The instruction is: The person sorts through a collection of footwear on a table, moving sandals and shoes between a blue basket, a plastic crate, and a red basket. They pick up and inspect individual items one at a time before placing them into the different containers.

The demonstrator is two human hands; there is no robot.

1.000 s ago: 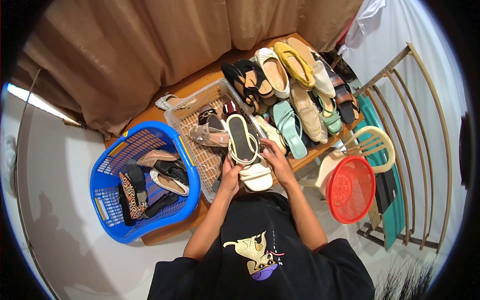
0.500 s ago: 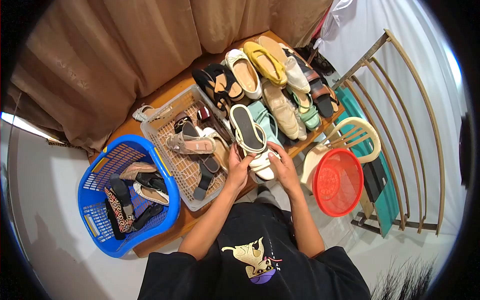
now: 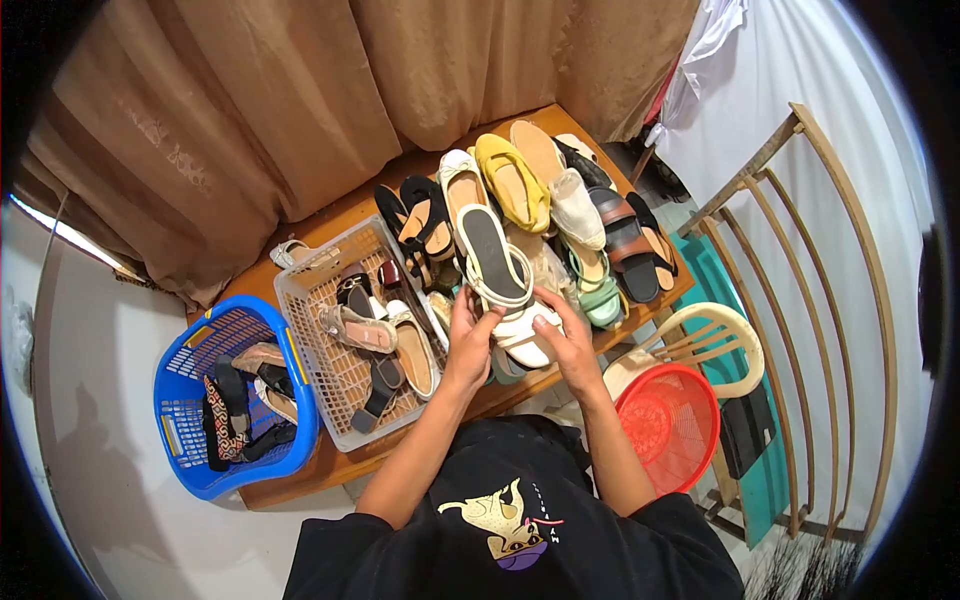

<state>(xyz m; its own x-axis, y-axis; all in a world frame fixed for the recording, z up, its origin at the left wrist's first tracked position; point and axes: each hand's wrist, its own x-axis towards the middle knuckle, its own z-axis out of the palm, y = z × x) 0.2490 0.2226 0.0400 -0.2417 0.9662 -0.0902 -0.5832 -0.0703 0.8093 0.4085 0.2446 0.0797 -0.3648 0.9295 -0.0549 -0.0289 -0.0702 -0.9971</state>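
A white strappy sandal with a dark insole is between my two hands, heel end pointing away from me. My left hand grips its left side, thumb on the white straps. On the other side, my right hand grips it with the thumb over the broad white toe part. The undersides of both hands' fingers are hidden. Just beyond the sandal, on the wooden table, are a white flat shoe, a yellow flat shoe and black sandals.
A clear plastic crate of assorted shoes is on the table's left, beside a blue laundry basket with more footwear. Green sandals and brown-strapped slides lie at right. A red basket sits on a cream chair, near a wooden rack.
The camera view has tilted, so the table and shoes appear shifted. Both hands keep hold of the white sandal in nearly the same position before me.
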